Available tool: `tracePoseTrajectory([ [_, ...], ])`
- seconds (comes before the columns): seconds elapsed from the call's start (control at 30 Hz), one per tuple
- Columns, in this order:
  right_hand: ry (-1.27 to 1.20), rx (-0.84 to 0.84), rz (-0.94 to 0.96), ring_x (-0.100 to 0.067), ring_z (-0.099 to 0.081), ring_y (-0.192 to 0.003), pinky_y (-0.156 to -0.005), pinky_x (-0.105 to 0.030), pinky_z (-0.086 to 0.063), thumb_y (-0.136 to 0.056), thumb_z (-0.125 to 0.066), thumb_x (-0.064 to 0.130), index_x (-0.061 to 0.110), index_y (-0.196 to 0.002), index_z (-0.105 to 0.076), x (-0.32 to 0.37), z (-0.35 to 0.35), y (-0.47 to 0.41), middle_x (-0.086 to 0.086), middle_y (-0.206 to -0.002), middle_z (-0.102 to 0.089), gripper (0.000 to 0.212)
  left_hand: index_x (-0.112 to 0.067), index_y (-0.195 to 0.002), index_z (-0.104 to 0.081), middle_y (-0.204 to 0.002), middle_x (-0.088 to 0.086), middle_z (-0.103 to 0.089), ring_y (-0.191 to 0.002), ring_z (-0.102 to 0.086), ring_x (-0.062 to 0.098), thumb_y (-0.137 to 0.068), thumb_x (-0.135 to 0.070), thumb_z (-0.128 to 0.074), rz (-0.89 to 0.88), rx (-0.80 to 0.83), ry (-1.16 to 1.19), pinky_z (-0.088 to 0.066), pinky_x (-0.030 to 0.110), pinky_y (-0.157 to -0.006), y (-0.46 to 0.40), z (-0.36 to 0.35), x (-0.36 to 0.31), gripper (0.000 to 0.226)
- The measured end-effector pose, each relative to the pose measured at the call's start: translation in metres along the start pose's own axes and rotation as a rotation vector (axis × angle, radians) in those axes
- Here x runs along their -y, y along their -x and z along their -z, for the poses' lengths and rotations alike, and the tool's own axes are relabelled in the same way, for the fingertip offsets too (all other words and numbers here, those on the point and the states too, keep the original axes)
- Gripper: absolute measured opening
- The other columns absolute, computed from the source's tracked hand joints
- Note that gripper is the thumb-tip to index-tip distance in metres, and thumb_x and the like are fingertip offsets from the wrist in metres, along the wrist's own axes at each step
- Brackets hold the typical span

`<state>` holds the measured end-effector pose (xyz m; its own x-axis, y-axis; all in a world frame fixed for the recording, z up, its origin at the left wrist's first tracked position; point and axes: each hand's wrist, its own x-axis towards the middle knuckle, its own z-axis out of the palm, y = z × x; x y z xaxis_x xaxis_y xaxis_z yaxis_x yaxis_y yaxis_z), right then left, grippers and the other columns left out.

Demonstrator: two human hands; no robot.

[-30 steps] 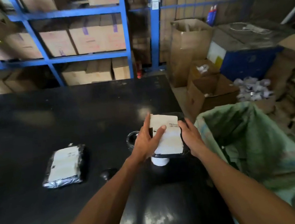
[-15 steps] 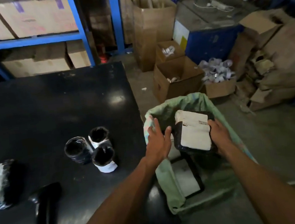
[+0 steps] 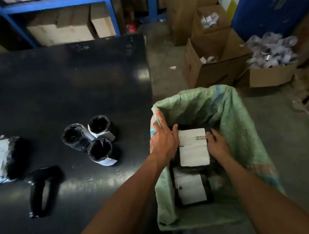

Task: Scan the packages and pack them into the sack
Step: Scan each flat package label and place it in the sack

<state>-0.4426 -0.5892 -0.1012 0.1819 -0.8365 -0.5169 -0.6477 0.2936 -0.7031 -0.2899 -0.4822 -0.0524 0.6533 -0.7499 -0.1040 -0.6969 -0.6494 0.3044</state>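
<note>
Both our forearms reach into the green woven sack [image 3: 225,105]. Our left hand [image 3: 162,141] is spread, fingers straight along the sack's wall. Our right hand [image 3: 217,145] curls round the black plastic package with the white label [image 3: 193,151], held inside the sack's mouth.

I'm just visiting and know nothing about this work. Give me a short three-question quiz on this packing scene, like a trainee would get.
1. True or false: the black handheld scanner lies on the black table.
2. How many black cylindrical rolls stand on the table? A two, B three, C five.
3. Fill in: the right hand grips a black package with a white ____ inside the green woven sack.
Key: 1 true; 2 B; 3 label.
</note>
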Motion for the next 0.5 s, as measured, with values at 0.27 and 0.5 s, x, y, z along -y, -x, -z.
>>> tracePoseTrajectory([
  [0.27,0.055,0.125,0.078,-0.033,-0.048,-0.139,-0.115,-0.039,-0.036,-0.109,-0.040,0.039,0.023,-0.157,-0.041,0.013,-0.044,-0.044,-0.013,-0.155,-0.048,0.051,-0.001,-0.158,-0.004,-0.161,0.025,-0.020,-0.083,-0.069,0.034,-0.098,-0.055,-0.011,-0.038,-0.059,-0.006,-0.053,0.034,-0.052,0.000,-0.007,0.002,0.082],
  [0.5,0.343,0.265,-0.123,-0.041,-0.013,-0.152,-0.122,-0.051,-0.016,-0.102,-0.037,0.062,0.031,-0.163,-0.003,-0.005,-0.076,-0.066,-0.020,-0.167,-0.007,0.077,-0.007,-0.158,0.002,-0.154,0.026,-0.033,-0.084,-0.068,0.037,-0.100,-0.051,-0.023,-0.014,-0.096,0.056,-0.056,0.038,-0.054,0.002,-0.001,-0.004,0.077],
])
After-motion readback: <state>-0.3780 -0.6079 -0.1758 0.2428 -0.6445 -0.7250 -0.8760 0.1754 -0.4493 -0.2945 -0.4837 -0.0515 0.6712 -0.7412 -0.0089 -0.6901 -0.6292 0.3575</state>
